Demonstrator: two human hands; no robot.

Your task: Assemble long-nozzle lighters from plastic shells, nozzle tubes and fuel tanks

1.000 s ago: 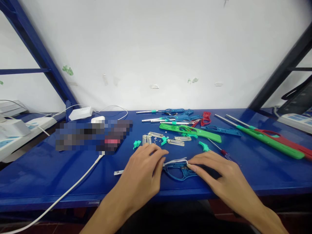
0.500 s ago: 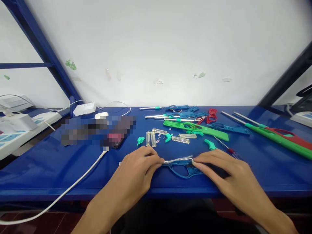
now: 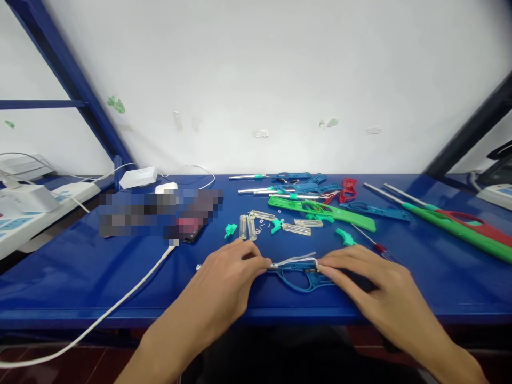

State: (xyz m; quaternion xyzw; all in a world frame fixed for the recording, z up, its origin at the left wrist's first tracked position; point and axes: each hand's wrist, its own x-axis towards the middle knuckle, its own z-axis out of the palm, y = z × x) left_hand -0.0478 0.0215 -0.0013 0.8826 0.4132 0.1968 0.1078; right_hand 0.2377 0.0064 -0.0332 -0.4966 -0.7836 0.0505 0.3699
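A blue plastic lighter shell [image 3: 298, 281] with a loop handle lies near the table's front edge, between my hands. My left hand [image 3: 230, 272] pinches the metal tube [image 3: 273, 265] at the shell's left end; the tube's far tip shows left of the hand. White and grey wires [image 3: 298, 260] run from the tube along the top of the shell. My right hand [image 3: 368, 274] is closed at the shell's right part, thumb and fingertips on the white wire's end by a small dark part. Its palm side hides the shell's right end.
Behind lie clear fuel tanks [image 3: 296, 229], green triggers [image 3: 344, 237], a green shell [image 3: 320, 211], metal tubes with blue shells [image 3: 294, 176] and a screwdriver [image 3: 382, 250]. Whole lighters [image 3: 452, 226] are at right; a phone [image 3: 196, 218] and white cable [image 3: 132, 292] at left.
The wires between my hands have shifted slightly, with a wider gap between the white and grey ones. Both hands stay nearly in place with their grips kept.
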